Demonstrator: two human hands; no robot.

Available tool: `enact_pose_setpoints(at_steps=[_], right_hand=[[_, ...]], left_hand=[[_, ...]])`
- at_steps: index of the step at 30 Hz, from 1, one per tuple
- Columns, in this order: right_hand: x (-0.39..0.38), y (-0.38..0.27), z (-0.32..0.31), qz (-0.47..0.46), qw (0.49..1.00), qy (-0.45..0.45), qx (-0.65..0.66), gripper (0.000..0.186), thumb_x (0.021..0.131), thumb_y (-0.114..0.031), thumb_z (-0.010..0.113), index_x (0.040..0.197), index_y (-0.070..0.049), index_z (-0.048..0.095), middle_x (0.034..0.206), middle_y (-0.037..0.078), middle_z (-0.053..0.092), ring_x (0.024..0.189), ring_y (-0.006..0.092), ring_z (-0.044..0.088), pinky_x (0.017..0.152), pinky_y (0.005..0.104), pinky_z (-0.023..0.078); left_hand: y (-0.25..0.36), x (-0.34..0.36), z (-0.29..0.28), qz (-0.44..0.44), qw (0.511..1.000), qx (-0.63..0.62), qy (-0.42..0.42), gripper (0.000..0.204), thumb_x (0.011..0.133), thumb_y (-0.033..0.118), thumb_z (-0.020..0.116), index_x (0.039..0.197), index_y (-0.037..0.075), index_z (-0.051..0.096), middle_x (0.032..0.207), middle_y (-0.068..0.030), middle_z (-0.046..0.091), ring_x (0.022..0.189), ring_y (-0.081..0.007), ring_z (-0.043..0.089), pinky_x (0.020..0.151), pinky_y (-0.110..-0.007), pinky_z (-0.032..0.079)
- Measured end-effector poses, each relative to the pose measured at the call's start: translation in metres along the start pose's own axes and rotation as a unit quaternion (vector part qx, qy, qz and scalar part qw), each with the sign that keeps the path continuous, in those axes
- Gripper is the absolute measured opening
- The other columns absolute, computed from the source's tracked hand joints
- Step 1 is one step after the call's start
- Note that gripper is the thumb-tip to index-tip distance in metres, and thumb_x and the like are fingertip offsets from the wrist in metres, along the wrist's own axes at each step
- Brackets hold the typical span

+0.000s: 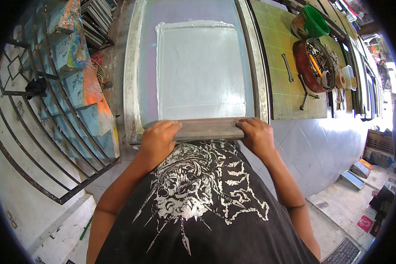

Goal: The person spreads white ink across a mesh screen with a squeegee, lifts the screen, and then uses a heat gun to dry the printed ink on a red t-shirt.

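Observation:
A wide wooden squeegee lies across the near end of a screen-printing frame, close in front of my body. My left hand is closed around its left end, fingers over the top edge. At the opposite end, my right hand grips it in the same way. Beyond the squeegee, a pale grey, glossy rectangle covers the middle of the screen mesh. A thicker whitish ridge runs along its far edge. The squeegee's blade edge is hidden from view.
On the greenish table at right sit a round reddish tray of small metal parts, a green bucket, a wrench and a three-armed wrench. Left, a black metal grille stands before blue, paint-splashed steps.

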State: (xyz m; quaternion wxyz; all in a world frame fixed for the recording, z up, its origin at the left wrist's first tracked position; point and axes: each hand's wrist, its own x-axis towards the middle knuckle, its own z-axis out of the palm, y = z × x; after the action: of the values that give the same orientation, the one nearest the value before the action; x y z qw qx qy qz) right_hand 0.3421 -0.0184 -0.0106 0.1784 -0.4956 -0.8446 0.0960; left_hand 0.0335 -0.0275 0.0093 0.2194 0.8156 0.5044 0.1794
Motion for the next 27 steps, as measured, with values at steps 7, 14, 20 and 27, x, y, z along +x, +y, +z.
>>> enact_pose_setpoints(at_steps=[7, 14, 20, 27], right_hand=[[0.045, 0.025, 0.013, -0.001, 1.000, 0.018, 0.003, 0.030, 0.059, -0.007, 0.073, 0.088, -0.007, 0.067, 0.091, 0.007, 0.068, 0.081, 0.0231, 0.065, 0.068, 0.0339, 0.053], [0.157, 0.096, 0.026, -0.038, 0.999, 0.020, -0.019, 0.037, 0.058, -0.008, 0.074, 0.094, -0.010, 0.066, 0.092, 0.006, 0.066, 0.083, 0.0253, 0.063, 0.070, 0.0361, 0.052], [0.238, 0.140, 0.040, -0.035, 0.996, 0.055, -0.056, 0.031, 0.064, -0.018, 0.074, 0.093, -0.011, 0.067, 0.088, 0.008, 0.067, 0.083, 0.0276, 0.064, 0.071, 0.0389, 0.052], [0.322, 0.157, -0.004, 0.007, 0.997, -0.069, -0.043, 0.041, 0.072, -0.039, 0.074, 0.095, -0.005, 0.068, 0.074, 0.014, 0.066, 0.074, 0.0319, 0.065, 0.069, 0.0408, 0.051]], left_hand=[[-0.035, 0.045, 0.009, 0.035, 0.999, 0.027, 0.029, 0.045, 0.056, -0.006, 0.065, 0.100, 0.000, 0.064, 0.105, -0.0138, 0.064, 0.100, -0.0317, 0.062, 0.086, -0.039, 0.051], [-0.098, 0.154, -0.005, 0.020, 0.995, 0.087, 0.032, 0.044, 0.059, -0.004, 0.066, 0.103, 0.005, 0.065, 0.105, -0.0092, 0.065, 0.095, -0.0275, 0.063, 0.080, -0.037, 0.052], [-0.143, 0.237, -0.019, 0.052, 0.990, 0.102, 0.081, 0.034, 0.065, 0.006, 0.069, 0.099, 0.005, 0.066, 0.096, -0.0116, 0.066, 0.086, -0.0330, 0.062, 0.075, -0.039, 0.051], [-0.148, 0.305, -0.076, -0.025, 0.997, 0.073, -0.028, 0.029, 0.073, 0.022, 0.073, 0.095, 0.004, 0.067, 0.075, -0.0180, 0.064, 0.070, -0.0323, 0.062, 0.065, -0.039, 0.047]])
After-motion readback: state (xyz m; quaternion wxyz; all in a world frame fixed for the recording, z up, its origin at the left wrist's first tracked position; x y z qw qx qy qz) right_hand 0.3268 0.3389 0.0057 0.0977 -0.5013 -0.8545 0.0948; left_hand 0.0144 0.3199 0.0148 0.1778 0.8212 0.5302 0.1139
